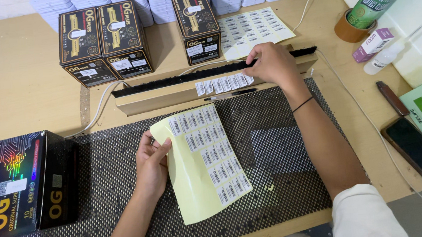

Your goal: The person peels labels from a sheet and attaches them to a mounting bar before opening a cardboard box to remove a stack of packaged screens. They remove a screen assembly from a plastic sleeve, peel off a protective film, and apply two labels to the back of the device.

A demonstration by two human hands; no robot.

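A yellow backing sheet [195,175] of barcode labels is pinched at its left edge by the left grip [152,161], closed on it, near the middle of the mesh mat [277,179]. Its long axis runs from far to near, with labels left only on its right half. The right grip [270,63] lies farther and to the right, fingertips pressed down at the right end of a row of stuck labels [223,84] on the wooden strip [168,98]; whether a label is held there cannot be told. Dark boxes [102,41] stand closed on the table [15,95] beyond; their contents are hidden.
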